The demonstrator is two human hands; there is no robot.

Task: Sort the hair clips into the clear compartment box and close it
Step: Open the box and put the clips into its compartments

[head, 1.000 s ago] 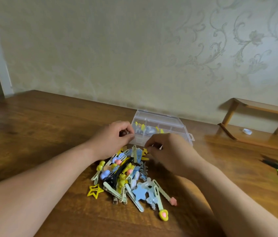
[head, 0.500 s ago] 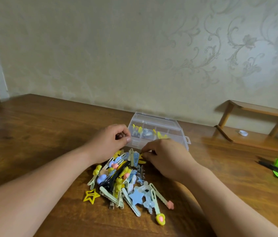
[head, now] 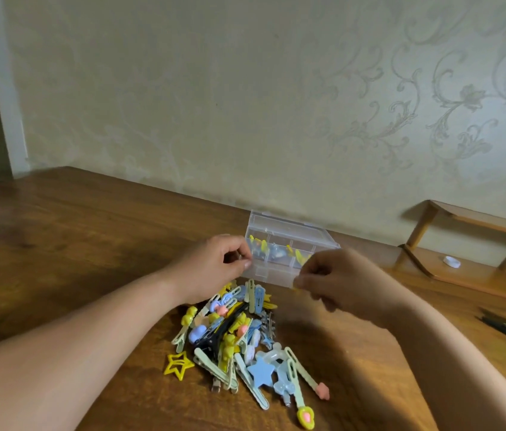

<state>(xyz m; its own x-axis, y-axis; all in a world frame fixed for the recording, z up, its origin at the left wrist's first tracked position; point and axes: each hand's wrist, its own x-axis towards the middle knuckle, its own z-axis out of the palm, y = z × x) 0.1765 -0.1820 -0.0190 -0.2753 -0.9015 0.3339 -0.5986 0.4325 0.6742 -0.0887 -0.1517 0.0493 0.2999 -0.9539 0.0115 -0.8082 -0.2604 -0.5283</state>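
Grip of right hand [head: 345, 284] risen off pile [head: 236, 346], pinching pale clip [head: 296, 283] — left hand [head: 214, 269] still pinching item [head: 240, 257]

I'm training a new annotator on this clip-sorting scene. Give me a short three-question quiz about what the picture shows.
1. True or false: the yellow star clip lies on the table, at the pile's left edge.
2. The pile of clips lies: A) nearer the person than the clear box; B) behind it; C) inside it.
3. Fill in: the large star clip in the pile's near part is ___.
Key: 1 true; 2 A; 3 blue.
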